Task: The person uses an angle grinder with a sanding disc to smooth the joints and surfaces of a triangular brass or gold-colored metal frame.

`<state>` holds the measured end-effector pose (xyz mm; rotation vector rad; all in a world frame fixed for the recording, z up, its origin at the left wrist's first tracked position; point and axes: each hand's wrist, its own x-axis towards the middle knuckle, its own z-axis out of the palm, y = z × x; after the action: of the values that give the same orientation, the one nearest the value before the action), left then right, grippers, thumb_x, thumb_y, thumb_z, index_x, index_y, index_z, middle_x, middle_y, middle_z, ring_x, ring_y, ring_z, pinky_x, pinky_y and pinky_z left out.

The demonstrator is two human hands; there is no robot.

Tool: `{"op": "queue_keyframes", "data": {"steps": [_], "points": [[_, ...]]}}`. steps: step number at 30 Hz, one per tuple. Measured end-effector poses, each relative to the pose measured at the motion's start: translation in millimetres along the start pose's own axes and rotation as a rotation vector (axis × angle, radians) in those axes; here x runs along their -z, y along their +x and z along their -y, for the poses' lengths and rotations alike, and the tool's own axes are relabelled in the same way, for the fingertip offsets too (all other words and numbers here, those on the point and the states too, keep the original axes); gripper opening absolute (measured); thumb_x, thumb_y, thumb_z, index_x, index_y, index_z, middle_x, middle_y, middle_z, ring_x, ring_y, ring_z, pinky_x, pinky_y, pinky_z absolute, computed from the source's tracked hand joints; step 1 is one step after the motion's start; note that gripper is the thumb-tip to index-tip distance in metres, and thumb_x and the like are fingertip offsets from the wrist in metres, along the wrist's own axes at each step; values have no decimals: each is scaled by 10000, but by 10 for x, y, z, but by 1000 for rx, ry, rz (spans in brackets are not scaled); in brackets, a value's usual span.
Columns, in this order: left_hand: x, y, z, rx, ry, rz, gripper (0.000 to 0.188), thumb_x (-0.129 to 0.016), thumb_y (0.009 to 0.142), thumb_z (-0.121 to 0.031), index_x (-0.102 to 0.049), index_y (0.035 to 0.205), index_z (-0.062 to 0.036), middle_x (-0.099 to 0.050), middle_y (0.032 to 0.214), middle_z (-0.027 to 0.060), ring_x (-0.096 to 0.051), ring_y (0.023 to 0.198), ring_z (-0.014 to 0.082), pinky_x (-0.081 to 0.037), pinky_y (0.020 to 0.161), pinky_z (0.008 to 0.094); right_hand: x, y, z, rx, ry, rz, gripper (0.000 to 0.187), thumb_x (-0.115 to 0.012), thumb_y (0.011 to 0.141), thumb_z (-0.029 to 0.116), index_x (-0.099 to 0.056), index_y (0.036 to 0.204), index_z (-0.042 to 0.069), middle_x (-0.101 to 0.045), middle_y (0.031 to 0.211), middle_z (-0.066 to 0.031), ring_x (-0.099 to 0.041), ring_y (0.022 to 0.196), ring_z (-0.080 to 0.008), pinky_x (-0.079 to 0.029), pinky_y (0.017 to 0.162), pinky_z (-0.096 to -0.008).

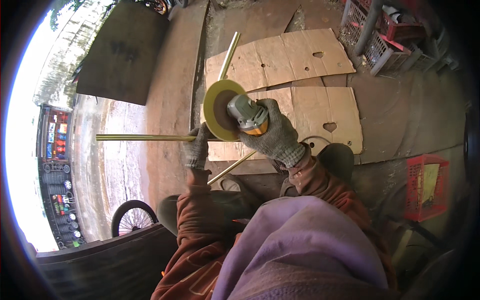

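Observation:
My right hand (pixel 277 132), in a grey knit glove, is wrapped round an angle grinder (pixel 245 111) with a grey head and yellow-orange body. Its round disc (pixel 212 100) has a yellow-green rim and brownish centre. My gloved left hand (pixel 197 149) is closed on a brass-coloured metal bar (pixel 142 137) that sticks out to the left, close to the disc's lower left edge. Another brass-coloured bar (pixel 229 56) runs from the far side behind the disc, and a similar length (pixel 232 167) shows nearer me. The disc hides whether these bars join.
Flattened cardboard (pixel 280 57) with holes lies on the floor beneath my hands. Red crates (pixel 400 30) stand at the far right, and another red crate (pixel 426 187) to my right. On the left are a dark panel (pixel 122 52), a spoked wheel (pixel 133 218) and a dark bench (pixel 110 260).

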<state>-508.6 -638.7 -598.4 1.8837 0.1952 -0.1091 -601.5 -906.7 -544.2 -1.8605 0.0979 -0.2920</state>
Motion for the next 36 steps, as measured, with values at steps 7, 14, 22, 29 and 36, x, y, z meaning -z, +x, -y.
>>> {"op": "queue_keyframes", "data": {"steps": [7, 14, 22, 29, 36], "points": [[-107, -143, -315, -8, -16, 32, 385, -749, 959, -379, -792, 920, 2, -772, 779, 106, -701, 701, 172, -536, 751, 330, 425, 299, 158, 28, -236, 2, 793, -891, 727, 428, -411, 1282, 127, -714, 1035, -213, -722, 934, -441, -581, 791, -528], [-126, -87, -196, -69, 14, 71, 419, -753, 953, -410, -789, 964, 7, -772, 794, 109, -713, 758, 153, -535, 754, 316, 593, 283, 422, -55, -382, 171, 785, -870, 726, 438, -431, 1298, 128, -705, 1080, -218, -706, 991, -447, -569, 842, -517], [-278, -111, -394, -36, 146, 75, 443, -756, 955, -411, -765, 844, 18, -736, 726, 97, -647, 631, 155, -518, 648, 333, 734, 369, 683, 18, -506, 228, 790, -881, 715, 414, -431, 1287, 105, -699, 1079, -221, -710, 982, -448, -569, 833, -514], [-298, -169, -485, -56, 75, 58, 406, -826, 892, -380, -771, 863, 21, -716, 691, 92, -618, 602, 145, -465, 565, 313, 937, 498, 661, -66, -617, 207, 794, -882, 708, 430, -430, 1272, 101, -700, 1037, -233, -718, 975, -442, -572, 835, -501], [-262, -183, -435, -39, 32, 24, 420, -831, 888, -376, -749, 769, 18, -705, 672, 83, -600, 603, 139, -463, 604, 318, 870, 498, 594, -14, -654, 265, 799, -878, 721, 411, -447, 1300, 67, -702, 1080, -244, -714, 1006, -436, -565, 876, -483]]}}
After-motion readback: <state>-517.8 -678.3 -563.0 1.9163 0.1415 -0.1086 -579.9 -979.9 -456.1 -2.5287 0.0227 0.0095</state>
